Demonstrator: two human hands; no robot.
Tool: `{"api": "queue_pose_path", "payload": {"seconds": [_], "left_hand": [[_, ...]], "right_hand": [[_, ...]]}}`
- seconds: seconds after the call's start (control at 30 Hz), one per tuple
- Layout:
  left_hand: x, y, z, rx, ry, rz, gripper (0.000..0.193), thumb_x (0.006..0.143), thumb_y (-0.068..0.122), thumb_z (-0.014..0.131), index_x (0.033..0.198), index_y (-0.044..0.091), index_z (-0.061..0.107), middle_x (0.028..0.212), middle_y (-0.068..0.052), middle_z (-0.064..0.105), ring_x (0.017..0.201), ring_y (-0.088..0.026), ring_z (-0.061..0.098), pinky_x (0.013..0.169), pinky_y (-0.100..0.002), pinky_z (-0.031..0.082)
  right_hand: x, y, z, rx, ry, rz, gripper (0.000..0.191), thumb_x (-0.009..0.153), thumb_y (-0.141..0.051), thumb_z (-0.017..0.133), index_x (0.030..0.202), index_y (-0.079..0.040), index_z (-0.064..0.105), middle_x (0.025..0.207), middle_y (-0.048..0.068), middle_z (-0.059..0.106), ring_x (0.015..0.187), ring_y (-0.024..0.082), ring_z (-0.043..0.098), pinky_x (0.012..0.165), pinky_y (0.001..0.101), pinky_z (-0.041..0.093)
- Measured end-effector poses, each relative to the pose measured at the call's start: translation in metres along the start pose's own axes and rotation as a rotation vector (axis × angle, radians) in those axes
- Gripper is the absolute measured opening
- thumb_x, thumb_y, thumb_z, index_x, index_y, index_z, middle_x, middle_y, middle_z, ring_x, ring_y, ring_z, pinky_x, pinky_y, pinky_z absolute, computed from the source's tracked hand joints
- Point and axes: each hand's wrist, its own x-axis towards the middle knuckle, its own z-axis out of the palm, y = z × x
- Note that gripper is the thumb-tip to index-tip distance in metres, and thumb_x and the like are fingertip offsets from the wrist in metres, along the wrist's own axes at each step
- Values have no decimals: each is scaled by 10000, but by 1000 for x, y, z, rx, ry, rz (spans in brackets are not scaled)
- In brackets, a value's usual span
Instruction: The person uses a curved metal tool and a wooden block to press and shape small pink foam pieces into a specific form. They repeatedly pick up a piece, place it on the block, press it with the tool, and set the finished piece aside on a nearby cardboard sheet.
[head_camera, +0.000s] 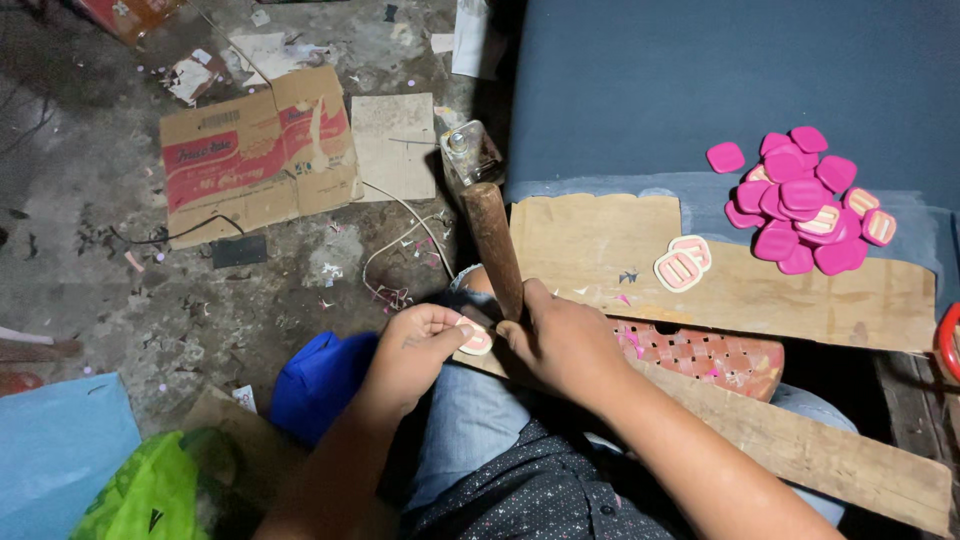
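At frame centre, the left hand (418, 345) pinches a small pink-and-cream piece (476, 340) against the wooden board (600, 245). The right hand (560, 340), just beside it, grips a wooden-handled hammer (490, 235) whose long axis runs up-left from the fist, head uppermost. What the piece rests on is hidden. A pink pile (800, 205) lies upper right.

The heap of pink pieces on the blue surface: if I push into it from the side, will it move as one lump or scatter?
The pink pieces are probably light, flat and smooth, stacked loosely and overlapping, so they would likely slide apart. One lone piece already lies apart. The blue surface looks smooth, offering little grip.
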Motion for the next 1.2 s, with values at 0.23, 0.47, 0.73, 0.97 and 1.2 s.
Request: {"api": "queue_pose_path", "payload": {"seconds": [0.23,0.47,0.73,0.97,1.2], "left_hand": [[6,-3,2,-6,31,25,107,878,-24,682,975,-70,687,906,-140,762,793,-163,725,750,-279,576],[8,2,3,158,28,131,82,862,15,715,910,-52,710,842,-110,763,740,-130,708,694,-259,559],[-3,18,11,274,94,125,101,842,38,735,855,-59,708,801,-93,761,703,-105,685,646,-252,546],[-22,40,21,605,127,347,87,860,66,678,881,-16,697,792,-126,747,713,-167,716,659,-296,560],[-22,44,18,735,156,386,83,852,88,709,866,7,709,799,-148,738,705,-208,743,658,-321,567]], "right_hand": [[6,2,-5,61,31,8,362,871,-333,712,1063,-69,554,795,197,716,770,448,681,668,557,517],[27,0,-7,-29,1,-85,355,856,-336,735,1002,-59,568,784,200,707,783,441,679,690,546,518],[29,5,-24,-143,-156,-177,371,863,-349,716,1025,-55,557,800,205,703,804,451,673,709,552,519],[26,7,-22,-105,-116,-145,381,863,-362,718,1035,-60,560,808,216,700,806,460,669,711,557,516],[26,16,-18,-92,-125,-177,381,866,-358,723,1028,-61,549,808,215,698,811,467,663,711,564,508]]}}
